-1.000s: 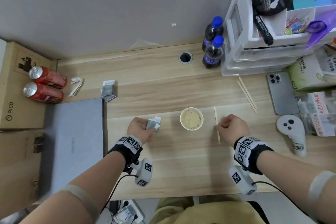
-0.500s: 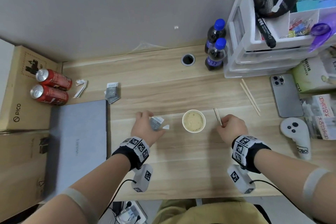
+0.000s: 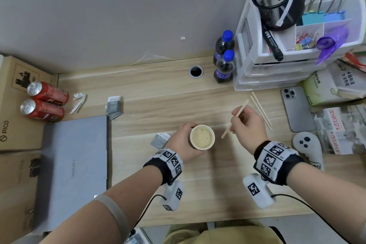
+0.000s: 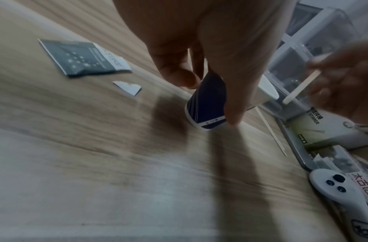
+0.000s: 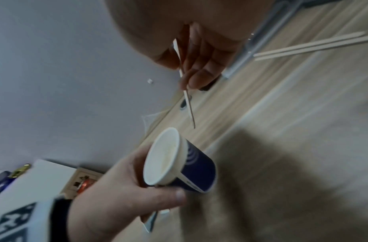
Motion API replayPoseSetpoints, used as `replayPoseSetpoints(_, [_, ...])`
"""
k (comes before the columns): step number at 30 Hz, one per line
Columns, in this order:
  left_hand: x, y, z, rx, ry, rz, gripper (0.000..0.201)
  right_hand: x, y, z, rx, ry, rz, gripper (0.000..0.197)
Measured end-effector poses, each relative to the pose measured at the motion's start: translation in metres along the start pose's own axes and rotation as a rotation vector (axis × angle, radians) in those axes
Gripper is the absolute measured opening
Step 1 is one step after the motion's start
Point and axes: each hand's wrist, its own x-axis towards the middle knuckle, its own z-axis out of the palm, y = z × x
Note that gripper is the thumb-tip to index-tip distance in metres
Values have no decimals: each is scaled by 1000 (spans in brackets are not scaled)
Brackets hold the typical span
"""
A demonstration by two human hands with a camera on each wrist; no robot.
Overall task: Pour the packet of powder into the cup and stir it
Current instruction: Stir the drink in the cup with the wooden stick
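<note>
A white-rimmed blue paper cup [image 3: 202,137] with pale powder inside stands at the desk's middle. My left hand [image 3: 185,140] grips its side, thumb and fingers curled round the blue wall [image 4: 208,101]. My right hand [image 3: 247,125] pinches a thin wooden stir stick [image 3: 234,122] lifted off the desk, its lower tip pointing down toward the cup [image 5: 179,163] and hanging just right of the rim. The torn grey powder packet [image 3: 160,140] lies flat on the desk left of my left hand, with a small torn corner [image 4: 127,87] beside it.
Two more wooden sticks [image 3: 260,112] lie right of my right hand. A phone [image 3: 297,109] and a white controller [image 3: 308,144] sit further right, drawers [image 3: 277,69] and two bottles [image 3: 223,67] behind. A closed laptop [image 3: 75,164] lies left, with spare packets [image 3: 113,105] and cans [image 3: 43,103].
My left hand let go of the packet, which now lies on the desk, and moved right to grip the cup. My right hand lifted the stick off the desk and tilted it toward the cup.
</note>
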Motion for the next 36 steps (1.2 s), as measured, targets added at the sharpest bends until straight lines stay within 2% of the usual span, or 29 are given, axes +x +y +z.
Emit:
replayPoseSetpoints(2, [0,-2,2,-20,15,-2,79,0,-11,3,86,-22,-41,26])
replayPoseSetpoints(6, [1,-1,4,-31,-7,1,82,-4,-25,16,154,-160,-71,21])
replayPoseSetpoints(11, [-1,6,7,-97,18,14,65,-12,-18,25,-47,-294,-225,23])
replayPoseSetpoints(13, [-5,8,7,-106,31,18,62,-13,-17,26,-106,-321,-279,17])
replayPoseSetpoints(16, [-9,13,6,-82,52,29,58,-14,-22,24,-139,-339,-326,8])
replayPoseSetpoints(19, [-12,19,0,-65,62,43,59,-14,-30,22,-203,-341,-409,20])
replayPoseSetpoints(25, [-15,31,-14,-86,102,64,60,-15,-44,21,-323,-337,-610,15])
replayPoseSetpoints(30, [-17,40,-28,-132,140,89,67,-18,-59,23,-309,-423,-627,16])
replayPoseSetpoints(32, [-18,41,-31,-134,141,85,63,-19,-63,25,-300,-461,-652,18])
replayPoseSetpoints(36, [-19,42,-32,-95,144,75,60,-17,-65,27,-298,-395,-692,16])
